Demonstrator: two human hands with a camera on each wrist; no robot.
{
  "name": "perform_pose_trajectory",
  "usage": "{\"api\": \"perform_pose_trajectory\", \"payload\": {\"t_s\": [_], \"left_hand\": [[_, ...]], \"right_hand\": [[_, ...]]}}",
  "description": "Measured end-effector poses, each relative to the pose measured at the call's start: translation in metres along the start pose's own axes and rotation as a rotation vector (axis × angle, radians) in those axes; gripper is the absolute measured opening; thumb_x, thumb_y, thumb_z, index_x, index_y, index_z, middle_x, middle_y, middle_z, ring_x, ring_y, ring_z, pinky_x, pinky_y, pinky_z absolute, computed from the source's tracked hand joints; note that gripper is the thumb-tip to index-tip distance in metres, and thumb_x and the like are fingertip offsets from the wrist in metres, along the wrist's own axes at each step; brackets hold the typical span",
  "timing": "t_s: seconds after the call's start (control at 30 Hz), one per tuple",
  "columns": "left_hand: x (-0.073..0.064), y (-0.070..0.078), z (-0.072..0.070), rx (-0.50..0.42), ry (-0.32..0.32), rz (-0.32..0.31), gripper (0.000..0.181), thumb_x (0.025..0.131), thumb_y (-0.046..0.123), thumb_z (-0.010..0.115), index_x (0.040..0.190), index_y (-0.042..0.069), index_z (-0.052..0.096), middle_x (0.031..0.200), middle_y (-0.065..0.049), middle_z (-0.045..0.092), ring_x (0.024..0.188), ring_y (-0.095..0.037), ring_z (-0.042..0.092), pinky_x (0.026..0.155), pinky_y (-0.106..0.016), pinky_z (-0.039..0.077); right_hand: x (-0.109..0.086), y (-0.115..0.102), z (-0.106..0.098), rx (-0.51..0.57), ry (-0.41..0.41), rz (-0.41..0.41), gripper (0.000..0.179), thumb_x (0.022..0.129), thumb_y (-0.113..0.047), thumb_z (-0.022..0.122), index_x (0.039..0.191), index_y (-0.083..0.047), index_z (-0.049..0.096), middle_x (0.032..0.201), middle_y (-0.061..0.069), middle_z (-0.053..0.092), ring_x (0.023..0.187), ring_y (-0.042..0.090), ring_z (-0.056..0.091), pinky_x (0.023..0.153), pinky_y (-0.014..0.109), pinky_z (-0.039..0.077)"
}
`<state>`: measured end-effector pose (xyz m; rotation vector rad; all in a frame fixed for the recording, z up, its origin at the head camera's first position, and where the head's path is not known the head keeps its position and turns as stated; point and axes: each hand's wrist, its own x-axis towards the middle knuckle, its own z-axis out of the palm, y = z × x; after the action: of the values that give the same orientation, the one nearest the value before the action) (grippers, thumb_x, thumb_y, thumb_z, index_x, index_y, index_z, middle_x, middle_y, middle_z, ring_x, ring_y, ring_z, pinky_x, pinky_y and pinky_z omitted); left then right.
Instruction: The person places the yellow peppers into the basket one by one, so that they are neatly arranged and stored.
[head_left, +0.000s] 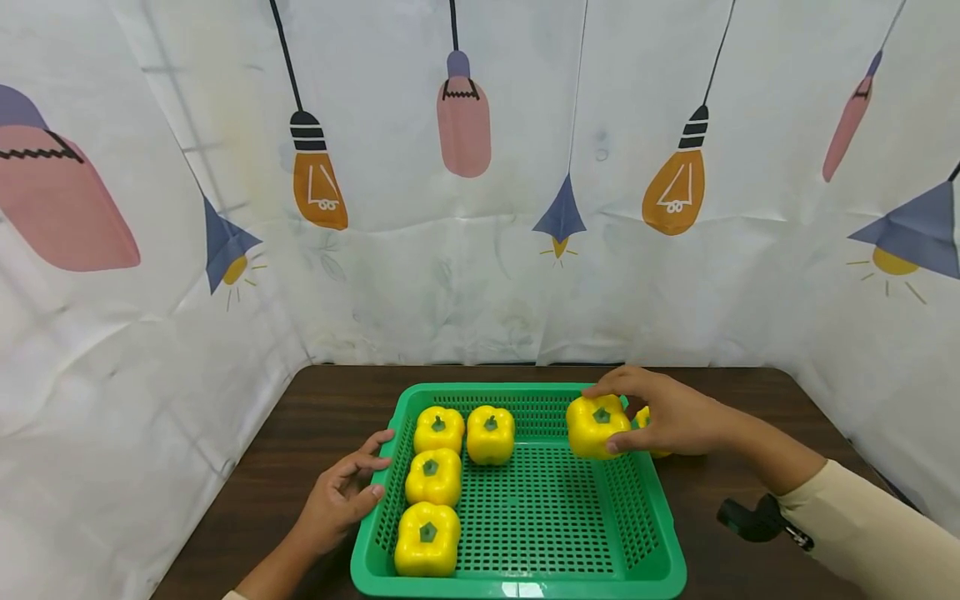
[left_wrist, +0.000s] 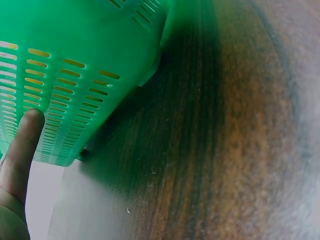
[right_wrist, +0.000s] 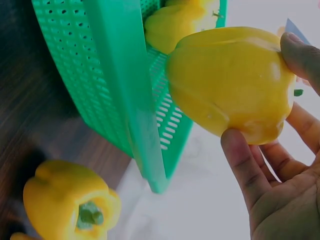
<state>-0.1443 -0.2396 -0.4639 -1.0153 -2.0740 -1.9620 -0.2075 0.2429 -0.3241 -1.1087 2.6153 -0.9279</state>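
My right hand (head_left: pixel 667 410) grips a yellow bell pepper (head_left: pixel 588 429) between thumb and fingers, over the far right part of a green basket (head_left: pixel 669 533). In the right wrist view this bell pepper (right_wrist: pixel 230 82) is held near the basket's rim, stem end toward the palm. My left hand (head_left: pixel 339 496) is at the basket's left rim, and one straight finger (left_wrist: pixel 22 145) lies against the slotted outer wall in the left wrist view. Several yellow bell peppers stand inside: three in a column along the left wall, another bell pepper (head_left: pixel 491 436) beside the farthest.
Outside the basket's right wall another bell pepper (right_wrist: pixel 67 197) lies on the dark wooden table (head_left: pixel 750 417), partly hidden behind my right hand in the head view. A black wrist-mounted device (head_left: pixel 753 518) sticks out by the right sleeve. A printed white curtain (head_left: pixel 480 292) hangs behind the table.
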Motion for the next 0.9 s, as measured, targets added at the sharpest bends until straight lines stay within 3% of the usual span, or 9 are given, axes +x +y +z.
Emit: {"api": "perform_pose_trajectory", "payload": {"t_s": [0.9], "left_hand": [[-0.001,-0.003,0.000,-0.036,0.003,0.004,0.032,0.095,-0.018,0.047,0.127,-0.016,0.052,0.159,-0.011,0.038,0.149,-0.010,0.031,0.111,-0.025,0.038]], "right_hand": [[0.033,-0.017,0.030,0.061,-0.090,-0.023,0.062,0.086,-0.043,0.083,0.141,-0.024,0.060,0.134,-0.006,0.054,0.114,0.014,0.058,0.089,0.033,0.056]]}}
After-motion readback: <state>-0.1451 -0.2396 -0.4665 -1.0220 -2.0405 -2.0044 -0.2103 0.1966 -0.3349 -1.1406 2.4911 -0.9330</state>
